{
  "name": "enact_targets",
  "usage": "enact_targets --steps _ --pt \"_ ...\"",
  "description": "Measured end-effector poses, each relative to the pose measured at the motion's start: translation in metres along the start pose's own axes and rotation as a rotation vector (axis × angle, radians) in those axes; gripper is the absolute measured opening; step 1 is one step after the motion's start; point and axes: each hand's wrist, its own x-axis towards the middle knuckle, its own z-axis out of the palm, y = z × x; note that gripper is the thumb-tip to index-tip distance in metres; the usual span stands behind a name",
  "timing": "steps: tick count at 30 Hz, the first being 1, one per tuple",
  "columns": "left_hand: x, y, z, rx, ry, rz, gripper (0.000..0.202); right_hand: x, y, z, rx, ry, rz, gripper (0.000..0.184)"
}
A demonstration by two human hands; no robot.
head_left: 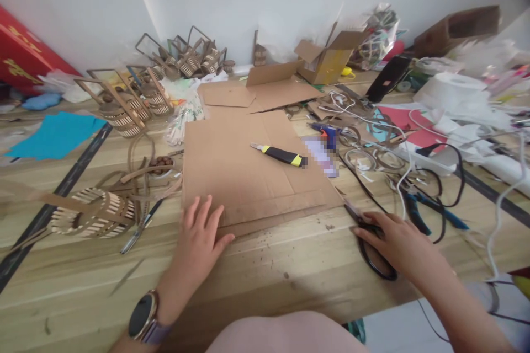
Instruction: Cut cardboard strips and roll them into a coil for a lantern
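My left hand [201,240] lies with fingers spread on the near left corner of a brown cardboard sheet [232,176]. A watch [143,317] is on that wrist. My right hand [397,242] is closed over the black handles of a pair of scissors [379,265], beside the sheet's near right corner. The scissors rest on the wooden table, blades pointing toward the cardboard. A black and yellow utility knife [284,155] lies on the sheet, its tip pointing left.
A small woven basket [93,212] lies at the left, near a pen [141,229]. Blue-handled pliers [434,212], a glue gun [327,133] and white cables are at the right. Lantern-like baskets [124,113], an open carton [331,60] and blue paper [56,135] stand or lie farther back.
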Motion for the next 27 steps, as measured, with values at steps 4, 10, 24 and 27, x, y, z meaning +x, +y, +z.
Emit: enact_targets --steps 4,10,24,27 --pt "-0.018 -0.014 0.006 -0.027 0.018 -0.044 0.057 -0.007 0.004 -0.004 -0.148 0.008 0.086 0.032" --pt "-0.025 -0.016 0.008 -0.085 -0.044 -0.02 0.048 0.03 -0.02 -0.008 -0.061 0.074 -0.011 0.038" --pt "-0.045 -0.035 -0.004 -0.247 -0.139 -0.103 0.038 0.018 -0.052 0.011 0.09 0.042 -0.157 0.041" --pt "-0.045 -0.031 -0.005 -0.162 -0.143 -0.131 0.032 0.013 -0.055 -0.001 -0.037 0.093 -0.21 0.043"
